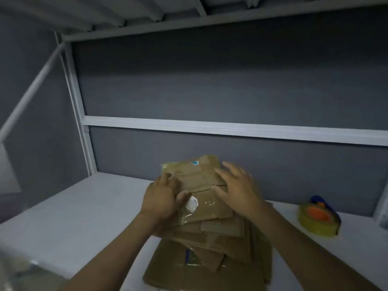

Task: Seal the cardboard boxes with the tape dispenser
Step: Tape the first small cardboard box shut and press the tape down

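Cardboard box [195, 175]: curled fingers of the left hand [161, 198] grip its left edge; spread fingers of the right hand [237, 190] lie over its right side. It tops a stack of flattened boxes [210, 261] on the table [73, 217], with the tape dispenser [319, 217] apart at right.
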`<action>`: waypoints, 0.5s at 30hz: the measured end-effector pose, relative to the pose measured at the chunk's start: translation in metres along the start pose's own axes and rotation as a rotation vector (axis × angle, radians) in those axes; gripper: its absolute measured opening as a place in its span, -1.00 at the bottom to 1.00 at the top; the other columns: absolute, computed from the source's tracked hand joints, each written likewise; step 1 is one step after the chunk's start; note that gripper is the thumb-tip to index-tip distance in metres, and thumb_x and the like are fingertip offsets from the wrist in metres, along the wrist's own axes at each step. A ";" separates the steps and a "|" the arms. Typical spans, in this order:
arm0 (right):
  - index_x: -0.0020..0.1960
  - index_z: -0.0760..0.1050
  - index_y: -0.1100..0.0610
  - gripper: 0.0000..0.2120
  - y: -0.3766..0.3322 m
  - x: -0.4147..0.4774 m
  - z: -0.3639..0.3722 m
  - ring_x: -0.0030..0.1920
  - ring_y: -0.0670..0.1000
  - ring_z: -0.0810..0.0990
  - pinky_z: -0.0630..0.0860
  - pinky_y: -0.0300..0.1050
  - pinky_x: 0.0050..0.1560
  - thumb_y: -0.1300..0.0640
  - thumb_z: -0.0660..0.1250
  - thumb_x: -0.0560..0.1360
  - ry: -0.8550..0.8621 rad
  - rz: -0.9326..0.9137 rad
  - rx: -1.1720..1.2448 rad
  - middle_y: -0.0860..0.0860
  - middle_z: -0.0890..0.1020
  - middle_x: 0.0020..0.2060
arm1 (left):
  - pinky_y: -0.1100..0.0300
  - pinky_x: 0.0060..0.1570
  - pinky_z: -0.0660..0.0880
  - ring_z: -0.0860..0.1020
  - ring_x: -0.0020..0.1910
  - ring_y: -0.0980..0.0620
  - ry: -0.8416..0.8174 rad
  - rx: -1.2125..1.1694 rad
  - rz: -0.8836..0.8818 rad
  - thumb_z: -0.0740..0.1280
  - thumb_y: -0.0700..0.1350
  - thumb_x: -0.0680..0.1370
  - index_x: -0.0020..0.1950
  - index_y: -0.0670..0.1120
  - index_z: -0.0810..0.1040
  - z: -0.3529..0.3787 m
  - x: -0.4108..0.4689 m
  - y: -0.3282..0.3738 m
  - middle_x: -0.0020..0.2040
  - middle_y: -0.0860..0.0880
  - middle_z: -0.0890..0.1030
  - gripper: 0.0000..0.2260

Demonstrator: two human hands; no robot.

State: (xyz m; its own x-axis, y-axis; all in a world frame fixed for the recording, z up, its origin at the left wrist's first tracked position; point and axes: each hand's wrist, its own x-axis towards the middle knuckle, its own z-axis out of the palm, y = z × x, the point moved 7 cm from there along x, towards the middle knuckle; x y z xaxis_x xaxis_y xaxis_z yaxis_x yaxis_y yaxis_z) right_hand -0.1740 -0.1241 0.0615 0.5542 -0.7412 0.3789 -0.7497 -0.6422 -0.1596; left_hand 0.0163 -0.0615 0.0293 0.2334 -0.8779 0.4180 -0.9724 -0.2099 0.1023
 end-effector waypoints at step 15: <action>0.44 0.28 -0.18 -0.35 0.018 0.041 0.118 0.50 -0.05 0.08 0.07 -0.22 0.36 -0.42 0.05 0.42 -0.014 0.157 0.211 -0.18 0.08 0.51 | 0.07 0.03 0.55 0.58 -0.09 0.09 -0.119 -0.987 -0.524 0.52 0.03 0.41 -0.05 0.05 0.40 0.080 0.043 -0.056 -0.10 0.14 0.58 -0.69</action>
State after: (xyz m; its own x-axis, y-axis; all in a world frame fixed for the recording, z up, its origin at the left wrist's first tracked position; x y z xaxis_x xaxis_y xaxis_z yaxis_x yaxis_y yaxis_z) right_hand -0.1217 -0.1890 -0.0335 0.4430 -0.8368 0.3216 -0.7361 -0.5443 -0.4023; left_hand 0.0808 -0.1221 -0.0307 0.5600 -0.8280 0.0299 -0.3146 -0.1791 0.9322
